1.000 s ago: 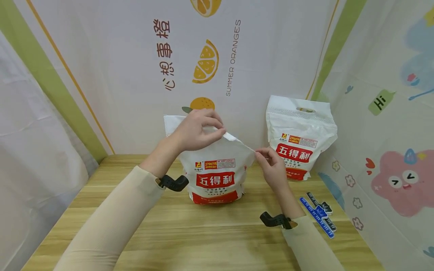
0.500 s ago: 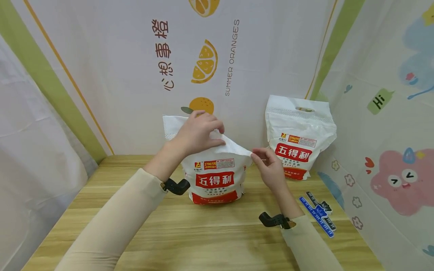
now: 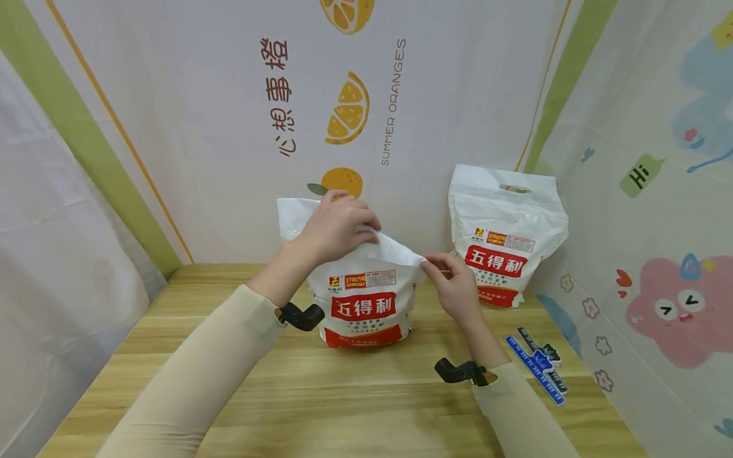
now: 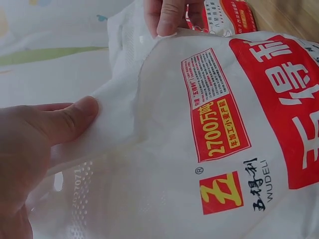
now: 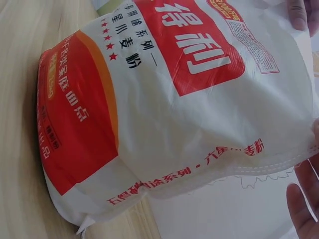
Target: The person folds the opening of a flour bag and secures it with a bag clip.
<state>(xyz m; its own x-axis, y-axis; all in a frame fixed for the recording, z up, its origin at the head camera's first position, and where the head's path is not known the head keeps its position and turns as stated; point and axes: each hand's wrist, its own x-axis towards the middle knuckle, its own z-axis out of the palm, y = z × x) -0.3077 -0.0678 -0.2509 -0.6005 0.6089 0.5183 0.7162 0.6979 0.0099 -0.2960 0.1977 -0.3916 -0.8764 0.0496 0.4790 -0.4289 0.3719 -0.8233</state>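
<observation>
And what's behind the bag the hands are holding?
Behind the held bag, a white cloth printed with oranges shows above and beside it. The bag and left hand cover whatever is directly behind them; that cannot be seen.

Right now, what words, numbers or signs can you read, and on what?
"五得利": front bag, rear bag
"五": front bag
"WUDELI": front bag
"®": front bag
"2700万吨": both bags
"年加工小麦产能": front bag
"多用途系列": front bag
"星小麦粉": front bag
"各类家庭面点": front bag
"心想事橙": back curtain
"SUMMER ORANGES": back curtain
"Hi": right curtain
Too small or blurred: bags' fine print, stamped code, any lettering on the blue strip and black strip.
</observation>
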